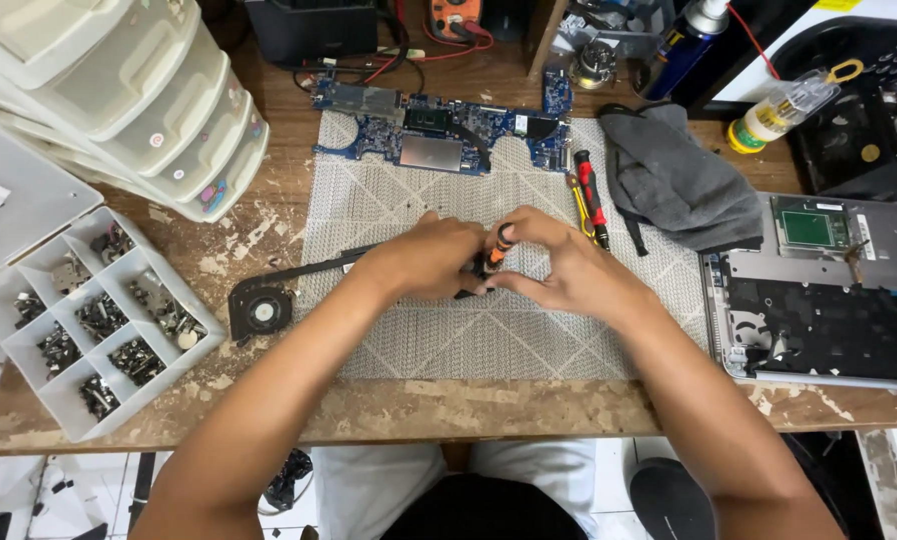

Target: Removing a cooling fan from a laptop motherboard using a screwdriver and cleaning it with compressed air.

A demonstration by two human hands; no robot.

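Orange-black screwdriver [499,247] between cupped hands

a blue printed circuit board [439,135] is laid at the far edge of a grey woven mat [489,330]. a crumpled grey cloth [679,185] is seen to its right, a white compartment tray of small metal parts [94,325] at the near left, and stacked translucent plastic drawers [139,100] at the far left.

An electronics repair workshop: a worn wooden tabletop [269,410] carries a bare blue circuit board [439,125], an opened laptop shell [819,300], a divided tray of screws [94,320], stacked plastic drawers [139,100], spare screwdrivers [589,200], a cooling fan [261,310] and a spray can [691,45].
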